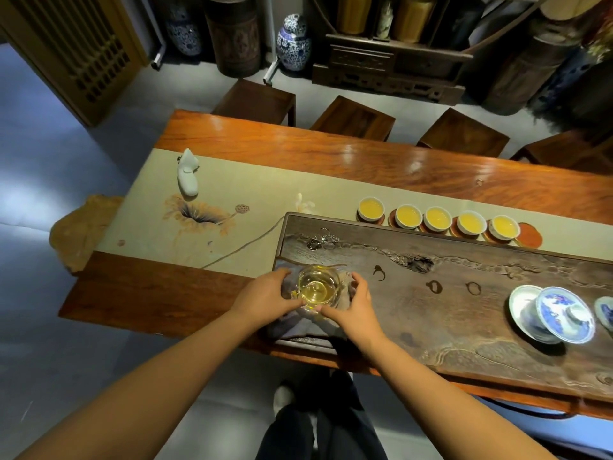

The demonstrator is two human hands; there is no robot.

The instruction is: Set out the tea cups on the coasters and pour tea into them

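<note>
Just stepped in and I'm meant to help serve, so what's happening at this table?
A person is at the tea tray, with the left hand and right hand curled round a glass pitcher of pale tea that sits on a grey cloth. Beyond the tray, five cups already hold tea on their coasters. One orange coaster at the right end has no cup.

I am seeing a clear glass pitcher (317, 287) sitting on a soft grey cloth (298, 327). The counter (365, 161) is showing glossy, polished reddish wood. The tea tray (464, 293) is looking like dark, matt, rough-carved wood. A matt beige fabric runner (232, 180) is lying flat. The cups (438, 219) are gleaming like glazed white porcelain.
</note>
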